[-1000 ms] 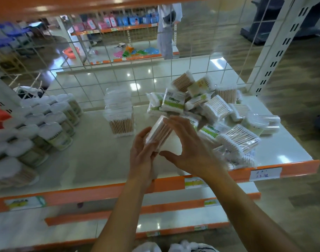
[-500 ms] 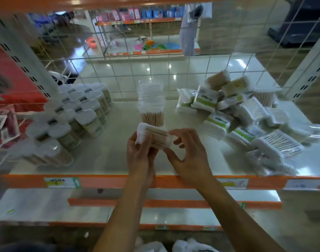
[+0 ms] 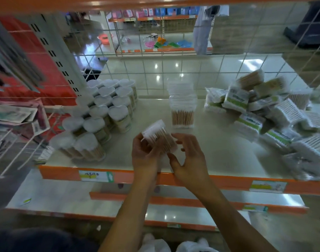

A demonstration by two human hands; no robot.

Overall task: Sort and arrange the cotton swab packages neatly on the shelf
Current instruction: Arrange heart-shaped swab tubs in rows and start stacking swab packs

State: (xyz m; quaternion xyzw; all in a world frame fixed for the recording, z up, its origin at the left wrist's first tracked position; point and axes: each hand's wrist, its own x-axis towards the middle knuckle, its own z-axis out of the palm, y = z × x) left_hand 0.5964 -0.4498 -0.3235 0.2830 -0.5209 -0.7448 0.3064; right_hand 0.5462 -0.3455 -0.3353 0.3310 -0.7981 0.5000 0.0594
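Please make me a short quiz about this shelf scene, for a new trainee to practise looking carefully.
1. True or false: the left hand grips a clear swab box.
2. Where on the shelf lies the untidy pile of bagged packs? A left; B middle; C right.
3. Fill in: the jars at the left have ____-shaped lids.
Key: 1 true; 2 C; 3 heart.

Your view was dim and bluish; lights glared off the floor tiles (image 3: 192,67), edges bowed, and the packs (image 3: 282,122) at right were motion-blurred.
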